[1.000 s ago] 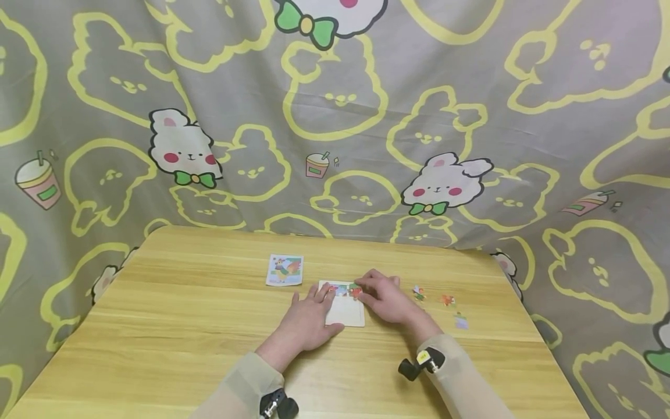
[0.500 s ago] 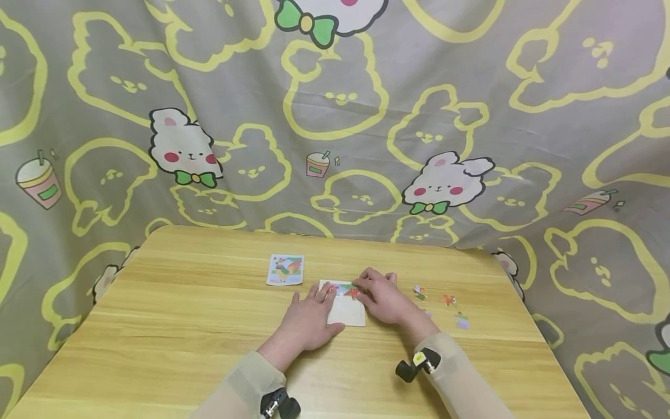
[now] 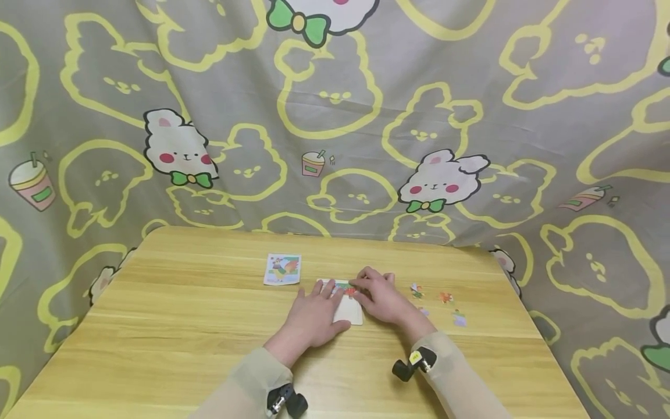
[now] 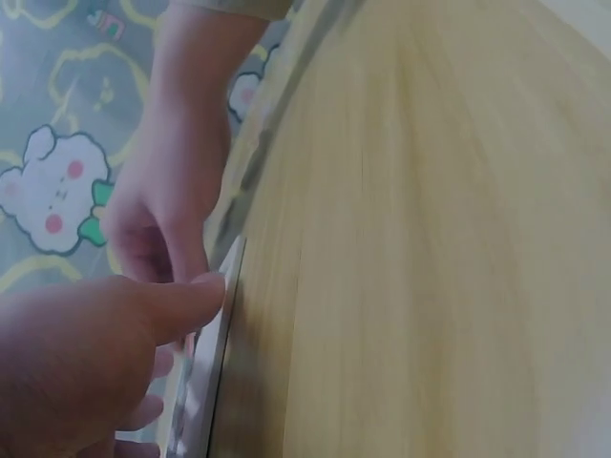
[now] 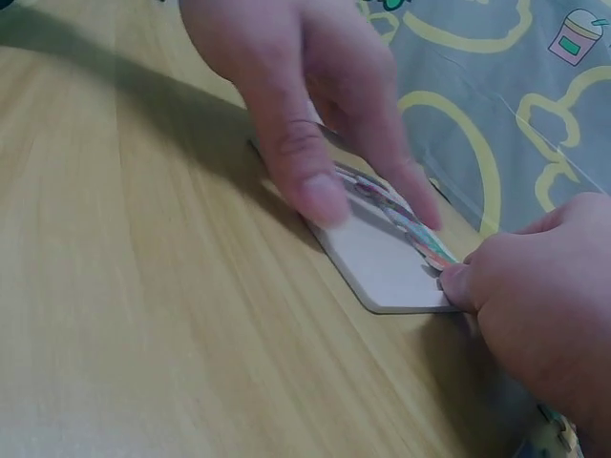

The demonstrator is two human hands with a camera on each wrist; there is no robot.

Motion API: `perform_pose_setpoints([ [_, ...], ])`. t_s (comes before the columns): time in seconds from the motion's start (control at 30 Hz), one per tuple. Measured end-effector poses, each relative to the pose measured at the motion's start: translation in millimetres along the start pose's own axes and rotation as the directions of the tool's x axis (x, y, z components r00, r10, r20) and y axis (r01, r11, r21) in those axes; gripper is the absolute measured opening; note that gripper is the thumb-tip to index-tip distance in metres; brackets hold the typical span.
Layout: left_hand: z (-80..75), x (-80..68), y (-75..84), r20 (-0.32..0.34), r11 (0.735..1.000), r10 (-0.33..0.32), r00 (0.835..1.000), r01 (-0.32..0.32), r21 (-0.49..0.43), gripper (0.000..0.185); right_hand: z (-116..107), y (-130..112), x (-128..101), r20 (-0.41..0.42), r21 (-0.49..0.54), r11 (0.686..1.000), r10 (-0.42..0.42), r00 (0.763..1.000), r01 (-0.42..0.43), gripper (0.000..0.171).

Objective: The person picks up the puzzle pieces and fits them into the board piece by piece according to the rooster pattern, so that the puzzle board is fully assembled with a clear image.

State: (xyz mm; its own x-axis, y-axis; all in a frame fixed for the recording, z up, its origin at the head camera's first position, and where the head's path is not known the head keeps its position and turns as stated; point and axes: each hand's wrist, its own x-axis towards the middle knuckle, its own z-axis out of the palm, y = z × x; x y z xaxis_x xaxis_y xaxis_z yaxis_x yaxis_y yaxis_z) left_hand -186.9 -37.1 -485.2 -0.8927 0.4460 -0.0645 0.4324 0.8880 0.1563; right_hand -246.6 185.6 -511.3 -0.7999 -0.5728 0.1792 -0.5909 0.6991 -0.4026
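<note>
A white puzzle board (image 3: 349,313) lies on the table, with colourful jigsaw pieces in a row along its far edge. My left hand (image 3: 314,317) spreads its fingers over the left part of that row, thumb near the board's front edge. In the right wrist view, the left fingers (image 5: 315,196) reach down over the board. At the far right corner, my right hand (image 3: 382,295) pinches the red-and-green end jigsaw piece (image 3: 350,292) between thumb and fingers. The right thumb (image 5: 460,284) sits right at the row's end. The left fingers hide much of the row.
Several loose jigsaw pieces (image 3: 446,298) lie on the wooden table (image 3: 183,326) right of the right hand. A picture card of a rooster (image 3: 282,269) lies back left of the board. A patterned curtain (image 3: 345,139) hangs behind the table.
The red end piece has moved left, closing the gap to its neighbour in the row. My right hand shifted slightly left with it, and my left fingers slid right over the row.
</note>
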Motion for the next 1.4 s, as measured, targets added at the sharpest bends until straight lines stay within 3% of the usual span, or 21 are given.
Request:
perform_pose_setpoints([
  [0.27, 1.5, 7.5, 8.9, 0.016, 0.999, -0.008, 1.000, 0.007, 0.047, 0.076, 0.4, 1.6, 0.9, -0.004, 0.051, 0.999, 0.001, 1.000, -0.001, 0.035],
  [0.47, 1.4, 7.7, 10.4, 0.010, 1.000, -0.003, 1.000, 0.003, 0.026, 0.076, -3.4, 4.7, -0.5, 0.027, 0.093, 0.995, 0.028, 0.999, -0.031, 0.037],
  [0.6, 3.8, 8.3, 9.1, 0.000, 1.000, 0.000, 1.000, 0.000, 0.009, 0.076, -3.2, 6.2, 0.1, -0.014, 0.086, 0.996, 0.025, 1.000, -0.024, 0.035],
  [0.77, 5.9, 9.3, 8.2, -0.013, 1.000, 0.006, 1.000, -0.006, -0.005, 0.076, -2.8, 6.5, 0.4, -0.042, 0.125, 0.990, 0.068, 0.997, -0.062, 0.031],
  [1.17, 3.8, 10.2, 9.4, -0.012, 1.000, 0.013, 1.000, -0.013, -0.022, 0.076, -9.1, 3.6, 2.7, 0.001, 0.198, 0.967, 0.160, 0.987, -0.158, 0.027],
  [1.4, 2.7, 8.7, 7.8, -0.010, 1.000, 0.011, 1.000, -0.011, -0.014, 0.076, -7.4, 0.3, 0.2, -0.008, 0.205, 0.964, 0.175, 0.985, -0.170, 0.029],
])
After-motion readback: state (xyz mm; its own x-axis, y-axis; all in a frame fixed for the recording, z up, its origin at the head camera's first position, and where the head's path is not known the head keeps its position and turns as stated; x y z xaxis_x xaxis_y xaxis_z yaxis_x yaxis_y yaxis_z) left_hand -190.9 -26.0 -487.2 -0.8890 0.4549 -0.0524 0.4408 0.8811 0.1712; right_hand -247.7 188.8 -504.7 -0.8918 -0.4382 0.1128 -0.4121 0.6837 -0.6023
